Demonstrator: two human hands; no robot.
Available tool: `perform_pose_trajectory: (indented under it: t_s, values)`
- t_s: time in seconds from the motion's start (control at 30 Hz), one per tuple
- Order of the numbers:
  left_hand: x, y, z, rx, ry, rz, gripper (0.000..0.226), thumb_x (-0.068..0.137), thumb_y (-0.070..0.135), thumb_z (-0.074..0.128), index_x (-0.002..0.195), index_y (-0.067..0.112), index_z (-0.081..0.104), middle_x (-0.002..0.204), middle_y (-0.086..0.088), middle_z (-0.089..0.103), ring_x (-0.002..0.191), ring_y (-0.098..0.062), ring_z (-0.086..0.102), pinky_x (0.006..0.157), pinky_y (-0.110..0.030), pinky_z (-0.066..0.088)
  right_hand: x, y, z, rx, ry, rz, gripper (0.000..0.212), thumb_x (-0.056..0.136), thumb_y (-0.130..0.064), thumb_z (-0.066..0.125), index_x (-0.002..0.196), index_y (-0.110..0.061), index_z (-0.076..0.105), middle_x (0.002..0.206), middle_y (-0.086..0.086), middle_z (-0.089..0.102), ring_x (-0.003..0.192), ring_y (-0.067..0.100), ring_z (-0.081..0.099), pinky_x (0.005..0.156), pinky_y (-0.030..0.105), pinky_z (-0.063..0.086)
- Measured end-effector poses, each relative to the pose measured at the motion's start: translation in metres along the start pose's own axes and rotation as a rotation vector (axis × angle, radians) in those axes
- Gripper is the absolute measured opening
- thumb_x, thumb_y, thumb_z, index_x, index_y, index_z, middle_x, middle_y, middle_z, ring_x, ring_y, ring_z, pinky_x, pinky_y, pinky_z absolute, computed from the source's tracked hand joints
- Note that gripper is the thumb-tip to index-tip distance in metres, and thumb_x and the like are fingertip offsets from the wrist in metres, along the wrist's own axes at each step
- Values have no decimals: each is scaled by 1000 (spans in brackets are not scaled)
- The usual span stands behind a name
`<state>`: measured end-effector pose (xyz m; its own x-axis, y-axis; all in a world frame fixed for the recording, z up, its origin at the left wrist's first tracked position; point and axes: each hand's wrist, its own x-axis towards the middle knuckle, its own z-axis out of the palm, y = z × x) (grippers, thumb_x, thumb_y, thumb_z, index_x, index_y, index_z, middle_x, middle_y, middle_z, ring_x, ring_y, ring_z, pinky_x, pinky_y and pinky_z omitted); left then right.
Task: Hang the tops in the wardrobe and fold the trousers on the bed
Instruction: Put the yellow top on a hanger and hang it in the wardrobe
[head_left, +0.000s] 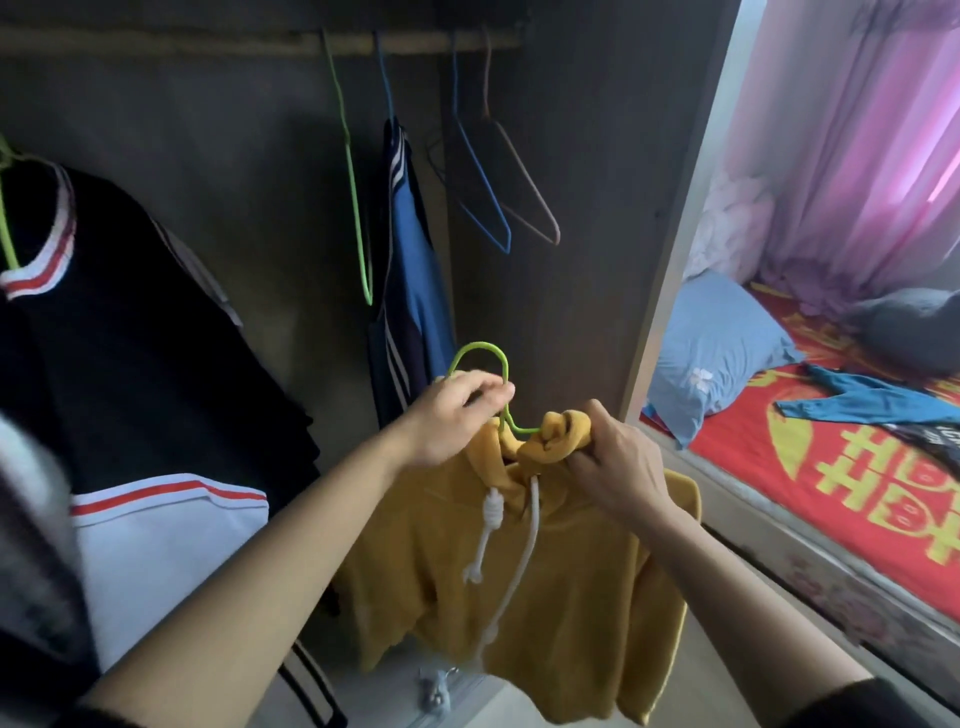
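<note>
Yellow hoodie going onto a green hanger at the wardrobe.
Black jacket already hung at left. Left hand pinches the hanger below its hook, steadying it. The hoodie hangs low, not yet on the rail. Right hand clenches bunched hood fabric, probably seating the shoulder. Blue trousers lie unfolded on the bed.

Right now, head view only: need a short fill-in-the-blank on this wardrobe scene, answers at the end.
1. The left hand pinches the hook of a ___ wire hanger.
2. The right hand grips the bunched neck of the ___ hoodie with white drawstrings.
3. The teal garment lies on the ___ patterned bedspread.
Answers: green; yellow; red.
</note>
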<state>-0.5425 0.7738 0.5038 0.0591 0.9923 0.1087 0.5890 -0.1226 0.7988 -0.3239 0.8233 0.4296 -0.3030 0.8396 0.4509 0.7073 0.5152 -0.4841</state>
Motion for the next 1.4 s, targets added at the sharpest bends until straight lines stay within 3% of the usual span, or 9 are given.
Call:
perform_pose_trajectory:
  t_s: [0.1,0.23,0.33,0.47,0.6,1.0,1.17,1.27,1.4]
  values:
    - [-14,-45,-3,295,-19,-17,52,84,66,55,127,37,56,118,11,58,109,-7,57,96,-29,46,-2,-1,3,23,32,55,21,95,-38,60,91,-23,46,71,-19,47,59,4,53,56,15,36]
    - [-26,-88,-17,207,163,28,32,91,36,56,121,30,66,112,11,71,103,-6,66,91,-37,53,1,-9,-2,44,60,81,19,94,-35,61,92,-22,47,74,-14,52,64,5,55,57,17,37]
    - [-33,-99,-30,174,231,17,36,89,35,53,119,23,69,113,9,71,106,-9,64,95,-38,51,3,-23,-8,47,22,90,19,93,-34,63,97,-24,47,81,-12,55,70,5,57,61,19,41]
    - [-43,-108,-47,184,355,48,32,92,31,51,119,27,68,109,9,69,106,-12,62,93,-38,51,8,-61,-33,247,-352,11,33,93,-34,65,124,-32,53,106,-15,63,93,8,65,78,20,58]
    - [-45,-109,-73,271,423,88,35,90,-2,57,118,15,69,113,-3,69,110,-18,61,100,-37,48,5,-117,-50,535,-629,-55,23,95,-25,65,117,-28,64,105,-9,69,102,15,68,84,28,59]
    - [-74,-57,-202,533,864,-26,47,90,22,60,135,11,53,138,-12,49,130,-31,41,109,-41,34,72,-270,-17,846,-198,59,9,95,-23,64,96,-18,70,90,2,74,84,15,71,74,26,60]
    - [-80,-58,-206,579,822,-127,52,89,25,60,137,9,49,141,-14,44,130,-34,38,106,-42,36,153,-313,-16,932,-101,41,8,92,-16,64,89,-11,70,84,6,72,76,16,70,68,31,60]
    - [-82,-65,-207,630,798,-175,51,91,26,57,139,12,46,144,-11,41,132,-31,35,106,-45,38,210,-336,-13,896,-61,-11,12,89,-20,66,95,-10,68,92,10,73,85,22,70,80,42,60]
    - [-84,-71,-210,676,796,-201,49,91,27,57,136,12,49,141,-10,44,130,-30,40,105,-45,39,262,-357,9,787,-120,-38,15,88,-29,67,100,-21,62,97,2,68,96,22,67,87,39,57]
